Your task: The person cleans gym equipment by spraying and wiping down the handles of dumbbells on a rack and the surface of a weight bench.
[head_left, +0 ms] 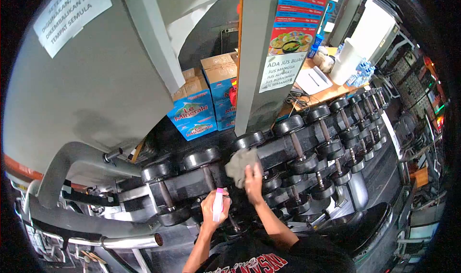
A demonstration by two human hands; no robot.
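A white spray bottle with a pink top is in my left hand, whose fingers are wrapped round it in front of the dumbbell rack. My right hand holds a crumpled grey cloth against a black dumbbell on the upper row. Left of the cloth, another dumbbell rests with its metal handle above my left hand. The cloth hides part of the dumbbell behind it and some of my right fingers.
More dumbbells line the two-level rack toward the right. Blue and brown cartons are stacked behind it. A grey pillar rises beyond the rack, beside a wooden table with papers and bottles. A metal bar lies at lower left.
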